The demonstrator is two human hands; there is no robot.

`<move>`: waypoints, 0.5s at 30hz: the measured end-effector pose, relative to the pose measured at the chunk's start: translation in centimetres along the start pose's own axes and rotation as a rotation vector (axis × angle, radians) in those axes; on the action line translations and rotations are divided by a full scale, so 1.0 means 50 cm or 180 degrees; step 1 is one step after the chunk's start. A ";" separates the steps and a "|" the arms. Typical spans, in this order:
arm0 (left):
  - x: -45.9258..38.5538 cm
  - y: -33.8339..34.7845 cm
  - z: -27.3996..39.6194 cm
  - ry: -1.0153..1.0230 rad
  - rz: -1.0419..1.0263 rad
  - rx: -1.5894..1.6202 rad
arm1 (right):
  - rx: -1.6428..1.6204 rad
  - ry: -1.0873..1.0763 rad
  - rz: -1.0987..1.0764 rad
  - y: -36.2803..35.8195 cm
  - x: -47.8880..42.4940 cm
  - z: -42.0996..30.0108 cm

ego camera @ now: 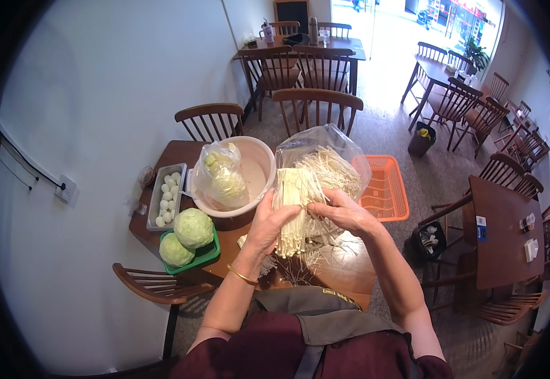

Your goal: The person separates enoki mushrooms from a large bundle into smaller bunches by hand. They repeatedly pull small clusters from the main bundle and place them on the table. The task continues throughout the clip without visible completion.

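A thick bundle of enoki mushrooms (291, 227) is held above the wooden table (351, 270), its small caps pointing towards me. My left hand (268, 225) grips it from the left, thumb across the stems. My right hand (343, 213) holds its right side, thumb and fingers pinching near the middle. Just beyond, a clear plastic bag (320, 137) lies open with loose enoki mushrooms (334, 170) inside. Stray mushroom stems (313, 265) are scattered on the tabletop below my hands. More mushroom pieces (268, 266) lie partly hidden under my left wrist.
Left stands a pale basin (261, 166) with bagged cabbage (225, 177). Beside it are a metal tray (154, 215) of peeled eggs (166, 196) and a green basket (212, 251) with two cabbages (193, 228). An orange plastic basket (386, 187) sits right. Chairs (320, 97) border the table.
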State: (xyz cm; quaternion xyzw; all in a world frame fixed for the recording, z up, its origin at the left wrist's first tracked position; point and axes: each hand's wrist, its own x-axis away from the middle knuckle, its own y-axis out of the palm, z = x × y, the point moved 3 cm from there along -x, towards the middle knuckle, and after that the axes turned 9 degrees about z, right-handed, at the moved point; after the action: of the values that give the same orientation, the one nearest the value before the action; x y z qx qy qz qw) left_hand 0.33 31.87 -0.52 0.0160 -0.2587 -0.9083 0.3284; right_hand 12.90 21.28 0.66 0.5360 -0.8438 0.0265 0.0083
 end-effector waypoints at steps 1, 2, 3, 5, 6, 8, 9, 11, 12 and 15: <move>0.000 -0.001 0.000 0.0041 0.0029 -0.0086 | -0.0215 0.0141 -0.0106 0.002 0.001 0.000; -0.001 -0.003 0.000 0.0097 0.0044 -0.0129 | -0.0429 0.0282 -0.0214 0.004 0.003 -0.001; -0.002 -0.005 0.000 0.0149 0.0062 -0.0173 | -0.0450 0.0313 -0.0274 0.005 0.004 -0.003; -0.003 -0.008 0.002 0.0229 0.0101 -0.0263 | -0.0491 0.0375 -0.0397 0.004 0.003 -0.008; -0.003 -0.007 0.003 0.0247 0.0109 -0.0309 | -0.0555 0.0382 -0.0310 0.002 0.000 0.003; -0.001 0.000 0.012 0.0205 0.0062 -0.0380 | -0.0684 0.0396 -0.0134 -0.003 -0.012 0.036; 0.006 0.006 0.022 0.0148 0.0021 -0.0400 | -0.0839 0.0486 -0.0234 0.000 -0.010 0.032; 0.006 0.003 0.022 0.0162 0.0040 -0.0463 | -0.1150 0.0666 -0.0427 0.007 -0.003 0.020; 0.000 -0.004 0.014 0.0240 0.0103 -0.0506 | -0.1055 0.0671 -0.0391 0.007 -0.003 0.021; -0.002 -0.008 0.007 0.0291 0.0179 -0.0628 | -0.0768 0.0742 -0.0254 0.002 -0.006 0.034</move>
State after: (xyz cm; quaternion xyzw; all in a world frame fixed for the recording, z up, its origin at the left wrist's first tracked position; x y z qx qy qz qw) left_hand 0.11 32.36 -0.46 0.0178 -0.1532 -0.9181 0.3652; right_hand 12.96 21.52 -1.07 0.5574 -0.8122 -0.0134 0.1715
